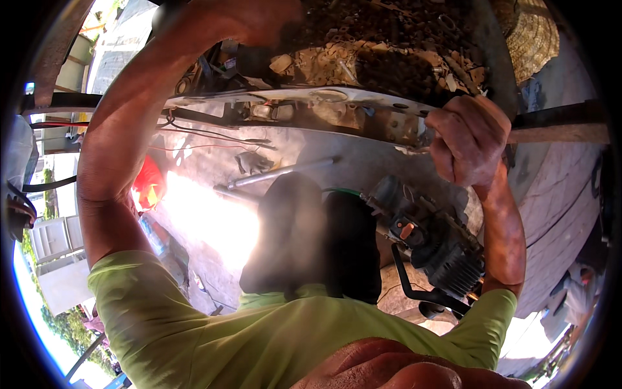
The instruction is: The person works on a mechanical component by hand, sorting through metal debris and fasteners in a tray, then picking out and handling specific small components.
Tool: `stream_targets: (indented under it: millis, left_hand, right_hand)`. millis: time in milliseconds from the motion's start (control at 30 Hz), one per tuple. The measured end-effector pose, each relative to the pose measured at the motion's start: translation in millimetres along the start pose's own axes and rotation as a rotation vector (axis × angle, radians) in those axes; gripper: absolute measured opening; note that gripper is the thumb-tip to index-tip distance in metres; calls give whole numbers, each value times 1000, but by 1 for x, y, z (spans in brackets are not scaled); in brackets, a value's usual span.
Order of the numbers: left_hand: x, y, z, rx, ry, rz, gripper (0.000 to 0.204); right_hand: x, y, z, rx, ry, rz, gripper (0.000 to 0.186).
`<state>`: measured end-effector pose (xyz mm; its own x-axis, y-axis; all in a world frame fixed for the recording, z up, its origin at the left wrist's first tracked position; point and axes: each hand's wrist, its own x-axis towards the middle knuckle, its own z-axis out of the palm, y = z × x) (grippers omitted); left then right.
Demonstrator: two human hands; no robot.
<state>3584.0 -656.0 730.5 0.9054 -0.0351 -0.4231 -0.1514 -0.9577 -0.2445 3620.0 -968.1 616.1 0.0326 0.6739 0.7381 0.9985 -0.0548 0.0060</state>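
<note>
- Thin dark wires [249, 141]: trailing below the bar; could be snagging if the bar shifts.
- Bare left hand [272, 23]: reaching beyond the bar, blurring; grip cannot be told; sharp scraps could be nicking its fingers.
- Long grey perforated metal bar [369, 98]: running crosswise between body and scraps; its edge could be cutting skin.
- Brown-and-dark heap of small scraps [382, 55]: lying loose beyond the bar; could be spilling if knocked.
- Black finned engine [450, 259]: sitting below.
- Bare right hand [470, 139]: curling into a fist by the bar's right end; contents hidden; could be slipping.
</note>
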Motion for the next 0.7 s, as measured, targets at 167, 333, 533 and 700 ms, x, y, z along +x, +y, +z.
stream_targets:
  millis: [167,333,533,700]
  left_hand:
    - [-10,12,-6,31,-91,-31,38]
    - [9,27,-11,403,-342,82,44]
    - [24,-49,35,264,675,234,53]
    - [31,-46,43,-149,409,179,50]
  right_hand:
    - [-2,1,4,0,12,-2,29]
    - [-1,0,1,-4,8,-3,29]
    - [2,0,-1,9,8,-5,28]
    - [-1,-1,2,-15,11,2,26]
